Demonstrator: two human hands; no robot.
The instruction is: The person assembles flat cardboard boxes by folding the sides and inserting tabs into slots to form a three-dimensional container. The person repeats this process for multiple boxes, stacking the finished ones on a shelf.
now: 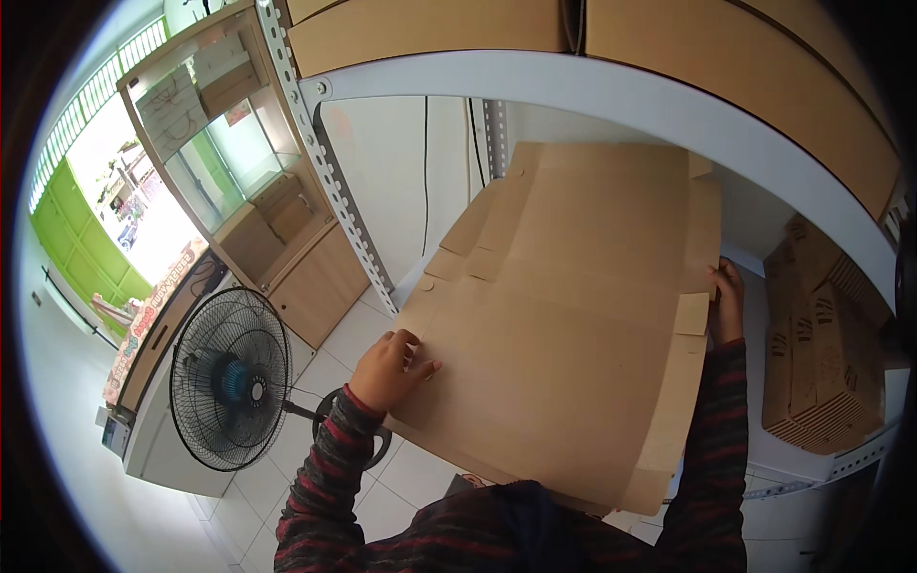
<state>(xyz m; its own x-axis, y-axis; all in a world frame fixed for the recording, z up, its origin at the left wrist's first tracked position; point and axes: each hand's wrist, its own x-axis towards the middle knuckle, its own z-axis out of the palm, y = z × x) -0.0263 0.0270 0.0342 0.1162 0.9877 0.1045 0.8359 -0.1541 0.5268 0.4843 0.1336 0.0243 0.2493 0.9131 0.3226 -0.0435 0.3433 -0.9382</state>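
Observation:
A large flat sheet of brown die-cut cardboard (564, 315), with flaps, slits and fold lines along its sides, stretches from close to my body up to the shelf rack. My left hand (387, 371) is at its left edge, the fingers curled over the board. On the opposite side, my right hand (728, 298) grips the right edge near a small side flap, the fingertips on top and part of the hand hidden beyond the edge. Striped dark sleeves cover both of my forearms.
A metal rack beam (535, 74) crosses above the sheet, with cardboard boxes (430, 38) over it. Bundled folded cartons (823, 353) are stacked at the right. At the left stand a black fan (229, 380), a glass-fronted cabinet (310, 282) and a white counter (167, 420).

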